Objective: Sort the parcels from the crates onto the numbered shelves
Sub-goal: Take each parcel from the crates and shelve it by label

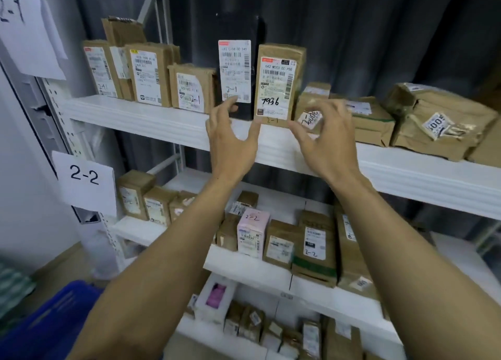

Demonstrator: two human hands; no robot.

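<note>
head view: we see a white rack in front of a dark curtain [352,34]. the top shelf [151,121] is tagged by a "2-1" sheet [24,28] on the left post, and the middle shelf [238,264] by a "2-2" sheet [85,180].

the brown parcel [279,83] stands upright at the front edge of the top shelf with its label facing us; "7936" and "2-1" are handwritten on it. the black parcel [234,69] is upright just beside it on the left, white label marked "2-1". we can't tell if the two touch.

left hand [230,142]: fingers spread wide, holding nothing. its thumb tip is at the brown parcel's lower left corner and its fingertips are in front of the black parcel's lower edge; we can't confirm contact. right hand [328,142]: fingers loosely bent, motion-blurred, holding nothing, with the thumb at the parcel's lower right corner. the two hands flank the brown parcel's base.

the rest of the top shelf has a row of upright parcels [146,74] on the left and flat-lying parcels [439,121] on the right. the middle shelf holds upright parcels, among them a pink box [253,232] marked "2-2". a lower shelf shows more small parcels, too blurred to read. the blue crate [48,327] sits bottom left, below the left forearm.
</note>
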